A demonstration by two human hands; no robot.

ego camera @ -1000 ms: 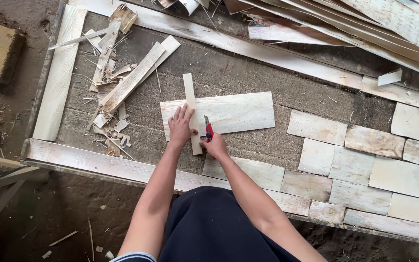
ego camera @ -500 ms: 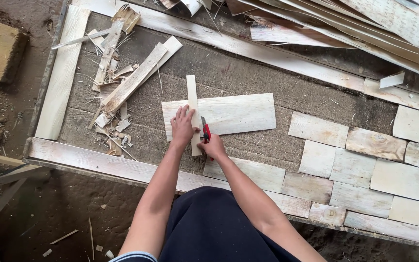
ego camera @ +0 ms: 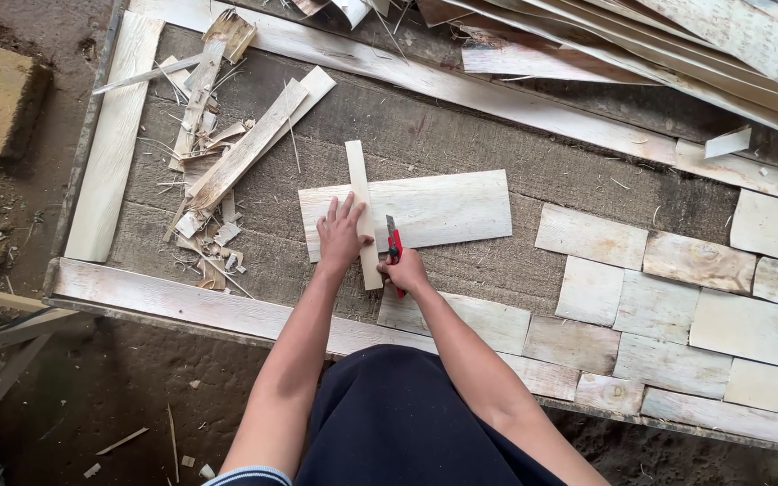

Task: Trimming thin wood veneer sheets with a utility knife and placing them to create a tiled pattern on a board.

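**Thin veneer under a straightedge and a red knife**

Rough grey-brown matting covers the desk [ego camera: 461, 135], its weave coarse and flecked with pale splinters, framed by long flat wooden boards [ego camera: 114, 144] along the left and near edges. At the middle lies a pale rectangular veneer sheet [ego camera: 447, 207], smooth and faintly grained. Across it, standing upright to its length, rests a narrow wooden strip [ego camera: 360, 193]. The left hand [ego camera: 342, 236] lies flat with fingers spread, pressing on that strip and the sheet. The right hand [ego camera: 407, 270] is closed around a red-handled utility knife [ego camera: 393, 243], its blade just beside the strip's right edge. To the right, cut veneer pieces [ego camera: 659, 306] sit edge to edge like brickwork. Ragged offcuts [ego camera: 218, 162] and curled shavings pile at the upper left; long bark-like strips [ego camera: 677, 45] lie heaped along the far side.
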